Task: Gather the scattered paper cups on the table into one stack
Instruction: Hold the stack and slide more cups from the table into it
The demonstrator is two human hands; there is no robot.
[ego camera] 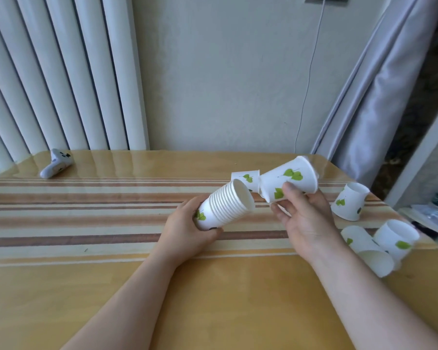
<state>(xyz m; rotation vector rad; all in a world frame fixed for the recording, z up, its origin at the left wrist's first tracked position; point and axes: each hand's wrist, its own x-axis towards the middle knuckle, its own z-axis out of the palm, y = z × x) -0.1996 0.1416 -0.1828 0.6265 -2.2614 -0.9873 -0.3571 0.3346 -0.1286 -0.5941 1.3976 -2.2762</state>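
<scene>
My left hand (187,232) grips the base of a stack of white paper cups with green leaf prints (224,204), tilted so its open mouth faces up and right. My right hand (303,218) holds a single cup (290,181) just right of that mouth, its narrow base pointing toward the stack, a small gap between them. Behind them one cup (245,176) stands upside down on the table. At the right, another cup (349,204) sits upside down and tilted, one cup (395,237) stands near the edge, and one cup (369,251) lies on its side.
The wooden table (213,299) carries a striped runner (86,213). A white game controller (56,166) lies at the far left corner. A radiator and wall stand behind, a grey curtain (379,84) at the right, and a shelf with bottles (437,205) beyond the table's right edge.
</scene>
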